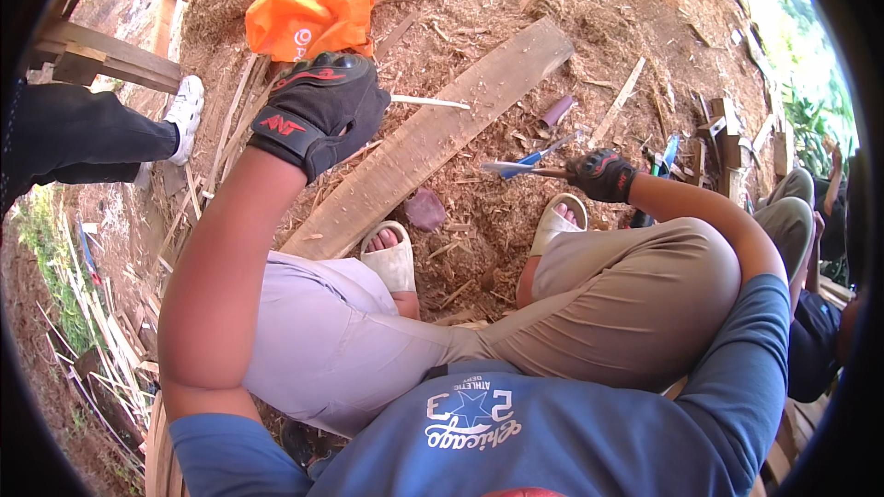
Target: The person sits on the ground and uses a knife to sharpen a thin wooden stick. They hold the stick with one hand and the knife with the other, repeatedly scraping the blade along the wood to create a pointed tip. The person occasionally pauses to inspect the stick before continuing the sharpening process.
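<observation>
The person sat low over a floor of wood shavings (516, 221), knees apart, a long plank (433, 133) lying between the sandalled feet and running out toward one o'clock. The left hand (322, 110), in a black glove, was raised at about eleven o'clock, fingers curled tight round a thin pale stick (428, 102) whose free end pointed toward three o'clock, held up over the plank, probably so its length stayed free for cutting. The right hand (600, 175), also gloved, was out at two o'clock, clenched on the handle of a knife (517, 167), blade aimed back toward the stick but well apart from it. An orange bag (313, 11) lay at twelve o'clock just beyond the left glove. Open room lay over the plank; to the right, scrap offcuts (727, 133) crowded near the knife hand, and another person's trouser leg and white shoe (186, 106) stood close at ten o'clock.
</observation>
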{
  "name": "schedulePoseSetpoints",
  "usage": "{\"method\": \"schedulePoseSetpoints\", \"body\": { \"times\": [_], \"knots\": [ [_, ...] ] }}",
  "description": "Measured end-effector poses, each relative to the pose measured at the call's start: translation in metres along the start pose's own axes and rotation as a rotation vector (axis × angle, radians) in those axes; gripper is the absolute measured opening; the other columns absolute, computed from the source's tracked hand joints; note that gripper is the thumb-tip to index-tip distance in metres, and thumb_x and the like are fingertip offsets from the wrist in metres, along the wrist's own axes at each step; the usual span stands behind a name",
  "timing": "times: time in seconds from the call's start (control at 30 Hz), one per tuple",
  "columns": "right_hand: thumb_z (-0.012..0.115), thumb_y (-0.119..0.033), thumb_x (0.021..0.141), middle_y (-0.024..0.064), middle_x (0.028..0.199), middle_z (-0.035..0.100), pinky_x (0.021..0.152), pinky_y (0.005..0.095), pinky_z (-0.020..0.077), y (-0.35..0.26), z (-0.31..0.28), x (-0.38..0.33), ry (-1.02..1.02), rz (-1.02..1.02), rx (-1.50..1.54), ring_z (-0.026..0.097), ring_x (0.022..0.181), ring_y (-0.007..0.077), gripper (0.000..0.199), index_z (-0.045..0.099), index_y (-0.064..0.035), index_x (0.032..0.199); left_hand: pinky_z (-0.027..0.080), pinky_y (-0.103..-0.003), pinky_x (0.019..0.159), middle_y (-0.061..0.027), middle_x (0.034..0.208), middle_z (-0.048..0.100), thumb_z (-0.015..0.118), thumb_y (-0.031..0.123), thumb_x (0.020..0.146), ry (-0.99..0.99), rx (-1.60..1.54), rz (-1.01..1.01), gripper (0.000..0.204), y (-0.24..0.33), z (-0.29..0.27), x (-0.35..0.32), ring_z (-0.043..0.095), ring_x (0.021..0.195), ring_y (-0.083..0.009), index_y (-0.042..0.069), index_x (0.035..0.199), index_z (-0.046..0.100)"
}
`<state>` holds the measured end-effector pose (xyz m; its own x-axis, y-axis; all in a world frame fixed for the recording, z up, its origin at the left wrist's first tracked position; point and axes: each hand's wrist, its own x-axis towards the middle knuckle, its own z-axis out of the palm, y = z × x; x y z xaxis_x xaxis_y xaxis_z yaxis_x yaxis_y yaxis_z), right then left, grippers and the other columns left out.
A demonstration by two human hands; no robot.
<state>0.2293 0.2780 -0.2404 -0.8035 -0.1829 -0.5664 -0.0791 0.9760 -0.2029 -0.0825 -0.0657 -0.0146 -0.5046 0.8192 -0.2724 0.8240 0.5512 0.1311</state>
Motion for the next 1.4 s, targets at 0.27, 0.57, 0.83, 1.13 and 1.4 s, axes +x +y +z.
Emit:
{"method": "schedulePoseSetpoints", "body": {
  "times": [0.27,0.57,0.83,1.13,1.4],
  "knots": [
    [0.061,-0.041,0.099,0.0177,0.094,0.075,0.077,0.0511,0.0571,0.010,0.003,-0.055,-0.118,0.318,0.044,0.074,0.088,0.0381,0.035,0.071,-0.0097,0.110,0.054,-0.050,0.086,-0.0222,0.097,0.073,0.064,0.035,0.098,-0.015,0.016,-0.078,0.032,0.002,0.017,-0.024,0.070,0.096,-0.0420,0.004,0.097,0.073],
    [0.063,-0.042,0.099,0.0173,0.096,0.075,0.079,0.0521,0.0567,-0.018,0.058,-0.120,0.002,0.562,0.174,0.074,0.090,0.0377,0.036,0.070,-0.0089,0.112,0.054,-0.047,0.087,-0.0204,0.102,0.075,0.057,0.038,0.098,0.092,-0.032,-0.167,0.038,0.019,-0.010,-0.103,0.071,0.097,-0.0396,0.006,0.098,0.077],
    [0.064,-0.041,0.098,0.0186,0.100,0.075,0.081,0.0524,0.0567,-0.114,0.171,-0.200,0.159,0.799,0.419,0.073,0.094,0.0390,0.037,0.069,-0.0089,0.115,0.057,-0.040,0.084,-0.0102,0.098,0.079,0.056,0.031,0.104,0.304,-0.207,-0.076,0.033,0.023,-0.035,-0.206,0.075,0.091,-0.0262,0.008,0.104,0.079],
    [0.066,-0.041,0.098,0.0201,0.104,0.074,0.084,0.0527,0.0566,-0.188,0.252,-0.257,0.287,0.979,0.556,0.072,0.098,0.0406,0.038,0.067,-0.0089,0.119,0.051,-0.035,0.063,-0.0100,0.072,0.069,0.055,0.026,0.106,0.554,-0.389,-0.095,0.031,0.059,-0.075,-0.304,0.063,0.061,-0.0176,0.006,0.103,0.079],
    [0.068,-0.040,0.097,0.0214,0.108,0.073,0.086,0.0529,0.0565,-0.229,0.277,-0.220,0.380,0.915,0.616,0.071,0.102,0.0419,0.040,0.065,-0.0089,0.122,0.047,-0.033,0.058,-0.0058,0.067,0.064,0.058,0.025,0.107,0.652,-0.406,-0.057,0.029,0.092,-0.092,-0.402,0.058,0.059,-0.0132,0.004,0.103,0.078]
  ]
}}
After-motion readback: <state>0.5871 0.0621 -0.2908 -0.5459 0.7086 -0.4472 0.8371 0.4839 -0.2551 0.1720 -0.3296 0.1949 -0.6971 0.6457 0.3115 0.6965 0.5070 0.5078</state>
